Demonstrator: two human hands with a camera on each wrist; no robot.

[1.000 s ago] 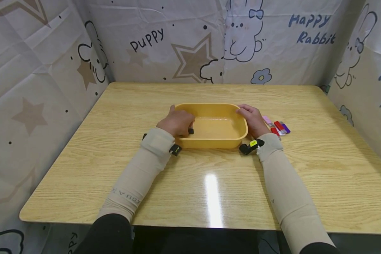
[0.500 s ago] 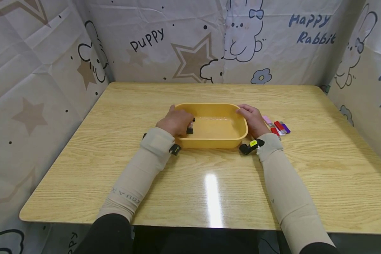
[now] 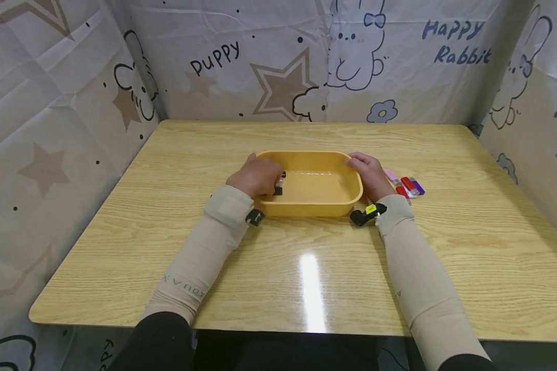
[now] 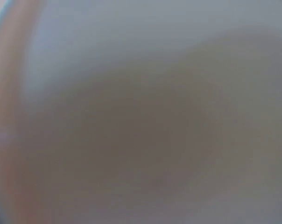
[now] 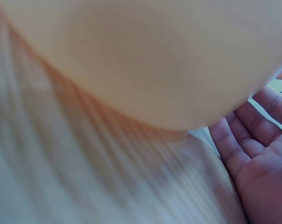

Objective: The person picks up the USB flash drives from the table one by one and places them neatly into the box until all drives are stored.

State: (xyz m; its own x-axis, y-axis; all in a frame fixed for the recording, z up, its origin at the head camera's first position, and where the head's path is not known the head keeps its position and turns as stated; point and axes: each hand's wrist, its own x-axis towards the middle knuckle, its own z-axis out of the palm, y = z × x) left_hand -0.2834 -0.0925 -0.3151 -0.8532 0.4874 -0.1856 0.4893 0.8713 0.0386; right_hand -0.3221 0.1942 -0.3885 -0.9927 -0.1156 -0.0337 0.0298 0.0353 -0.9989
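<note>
A yellow plastic tub (image 3: 315, 208) with rounded corners stands mid-table. My right hand (image 3: 370, 175) grips its right end, thumb over the rim and fingers along the outer wall. In the right wrist view, the right hand (image 5: 267, 168) shows its fingers against the tub (image 5: 131, 60). My left hand (image 3: 256, 178) reaches over the left rim, its knuckles inside the tub. Beside those knuckles lies a small object with black ends and a lighter middle (image 3: 278, 190), partly hidden. Its kind and whether the fingers hold it are unclear. The left wrist view is only a blur.
Several small pink, red and purple pieces with pale ends (image 3: 408, 186) lie on the wooden table (image 3: 353, 278) right of the right hand. Printed cloth walls (image 3: 269, 31) enclose the table's back and sides. Each wrist carries a small black camera (image 3: 255, 217).
My left hand has shifted very slightly left, and more of the black-ended object now shows beside its fingers. The right hand and the tub stay as they were.
</note>
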